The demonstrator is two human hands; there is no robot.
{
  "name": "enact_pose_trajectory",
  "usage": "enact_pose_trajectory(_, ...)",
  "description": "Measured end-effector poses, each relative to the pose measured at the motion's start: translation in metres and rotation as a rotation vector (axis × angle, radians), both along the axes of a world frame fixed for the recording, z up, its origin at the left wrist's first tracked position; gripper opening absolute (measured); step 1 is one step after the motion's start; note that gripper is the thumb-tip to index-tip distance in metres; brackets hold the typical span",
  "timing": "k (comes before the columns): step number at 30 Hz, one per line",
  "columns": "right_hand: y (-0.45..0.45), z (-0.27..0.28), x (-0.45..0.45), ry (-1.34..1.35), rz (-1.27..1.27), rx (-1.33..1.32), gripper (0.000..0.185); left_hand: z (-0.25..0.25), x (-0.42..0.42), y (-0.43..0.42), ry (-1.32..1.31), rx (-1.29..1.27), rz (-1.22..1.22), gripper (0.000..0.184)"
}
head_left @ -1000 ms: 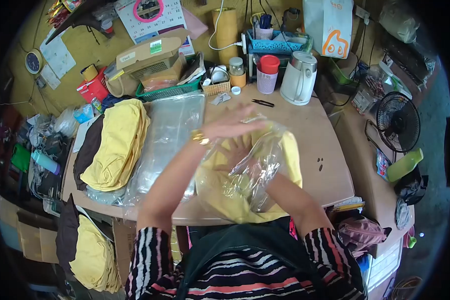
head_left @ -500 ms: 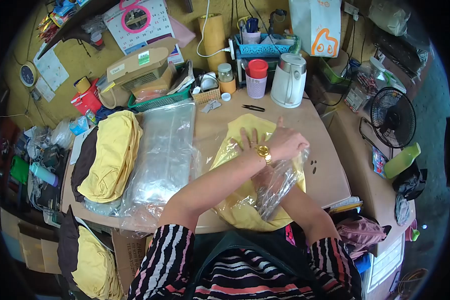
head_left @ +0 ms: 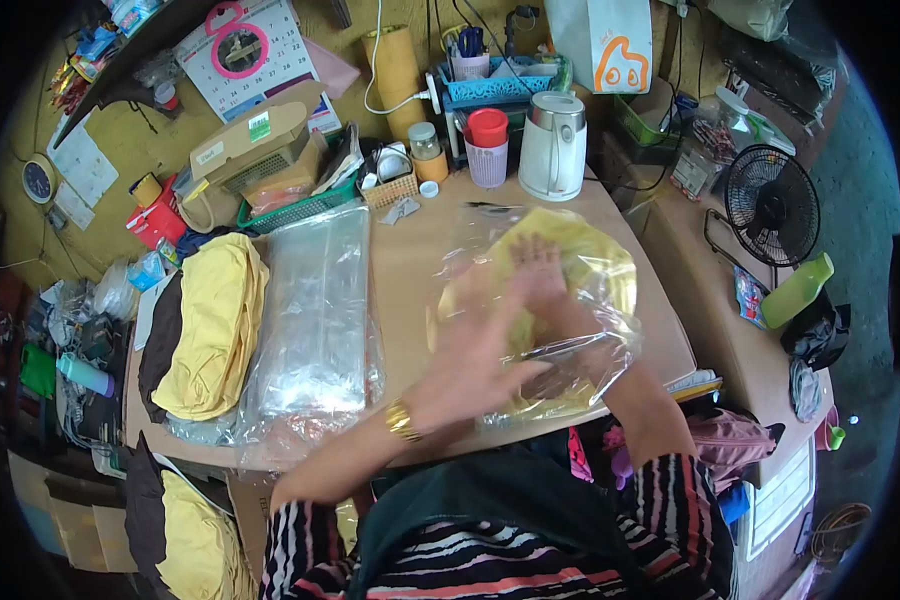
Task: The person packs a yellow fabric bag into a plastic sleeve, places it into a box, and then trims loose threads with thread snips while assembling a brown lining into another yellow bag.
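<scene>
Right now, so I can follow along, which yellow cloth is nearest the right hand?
The yellow cloth under clear plastic and the right hand; both yellow stacks lie farther left.

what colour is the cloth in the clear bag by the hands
The cloth is pale yellow; it shows best in the head view.

The yellow cloth (head_left: 610, 258) and clear plastic bag (head_left: 482, 236) have shifted nearer the white electric kettle (head_left: 550, 150), the right hand (head_left: 542, 274) with them; the left hand (head_left: 475, 355), no longer crossed over the right forearm (head_left: 652, 402), is farther from the kettle.
</scene>
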State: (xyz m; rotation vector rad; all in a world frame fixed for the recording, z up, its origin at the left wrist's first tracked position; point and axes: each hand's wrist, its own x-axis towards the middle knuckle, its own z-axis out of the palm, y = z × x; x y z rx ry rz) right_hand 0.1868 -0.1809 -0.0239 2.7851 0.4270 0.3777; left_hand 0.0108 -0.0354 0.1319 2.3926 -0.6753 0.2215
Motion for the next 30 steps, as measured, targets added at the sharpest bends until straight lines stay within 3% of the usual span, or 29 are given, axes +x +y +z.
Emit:
enact_pose_trajectory(2, 0.005, 0.023, -0.032, 0.327, 0.465, 0.201, 0.076, -0.065, -0.009, 0.048, -0.122, -0.039, 0.266, 0.094)
enact_pose_trajectory(4, 0.014, 0.019, -0.059, 0.333, 0.564, 0.228, 0.081, -0.097, -0.030, 0.052, 0.471, -0.983, 0.214, 0.100)
enact_pose_trajectory(6, 0.021, 0.002, -0.060, 0.350, 0.663, 0.251, 0.085, -0.132, -0.037, 0.060, 0.612, -0.966, 0.278, 0.103)
enact_pose_trajectory(8, 0.027, -0.030, -0.042, -0.080, 0.590, 0.274, 0.086, -0.153, -0.039, 0.060, 0.752, -0.950, 0.337, 0.107)
enact_pose_trajectory(9, 0.031, 0.009, -0.041, 0.228, 0.488, 0.279, 0.086, -0.156, -0.039, 0.050, 0.708, -1.060, 0.257, 0.106)
enact_pose_trajectory(11, 0.047, 0.015, -0.025, 0.271, 0.340, 0.326, 0.087, -0.164, -0.037, 0.032, 0.655, -1.171, 0.167, 0.104)
enact_pose_trajectory(13, 0.057, 0.017, -0.011, 0.343, 0.081, 0.433, 0.087, -0.173, -0.040, 0.024, 0.645, -0.910, 0.026, 0.099)
enact_pose_trajectory(14, 0.059, 0.003, 0.009, 0.340, 0.079, 0.435, 0.087, -0.167, -0.041, 0.026, 0.644, -0.907, 0.023, 0.099)
enact_pose_trajectory(16, 0.063, -0.038, 0.048, 0.285, 0.087, 0.268, 0.091, -0.146, -0.039, 0.036, 1.095, -0.984, -0.112, 0.084)
enact_pose_trajectory(17, 0.064, 0.006, 0.015, 0.367, -0.170, 0.489, 0.094, -0.142, -0.029, 0.050, 1.094, -0.986, -0.116, 0.084)
enact_pose_trajectory(19, 0.071, -0.059, 0.049, 0.239, -0.057, 0.461, 0.095, -0.138, 0.001, 0.081, 1.348, -1.524, 0.108, 0.060)
enact_pose_trajectory(20, 0.070, -0.059, 0.046, 0.181, 0.000, 0.445, 0.095, -0.140, 0.009, 0.081, 1.351, -1.521, 0.109, 0.060)
enact_pose_trajectory(21, 0.070, -0.059, 0.043, 0.121, 0.056, 0.427, 0.096, -0.144, 0.014, 0.075, 1.230, -1.304, 0.140, 0.047)
enact_pose_trajectory(22, 0.064, -0.008, 0.018, 0.295, 0.146, 0.393, 0.096, -0.147, 0.014, 0.067, 1.104, -1.091, 0.168, 0.035)
enact_pose_trajectory(23, 0.062, 0.023, 0.004, 0.466, 0.235, 0.357, 0.095, -0.149, 0.008, 0.049, 0.864, -0.735, -0.076, 0.030)
enact_pose_trajectory(26, 0.045, 0.029, 0.009, 0.459, 0.078, 0.349, 0.092, -0.152, -0.009, 0.006, 0.931, -0.470, -0.315, 0.031)
enact_pose_trajectory(28, 0.033, 0.039, -0.013, 0.505, 0.202, 0.245, 0.092, -0.142, -0.029, -0.005, 1.556, -0.817, -0.376, 0.036)
enact_pose_trajectory(29, 0.023, 0.034, -0.026, 0.550, 0.330, 0.132, 0.092, -0.141, -0.033, 0.006, 1.560, -0.817, -0.389, 0.036)
enact_pose_trajectory(30, 0.013, 0.025, -0.050, 0.537, 0.479, 0.150, 0.089, -0.138, -0.033, 0.031, 1.522, -1.034, -0.220, 0.038)
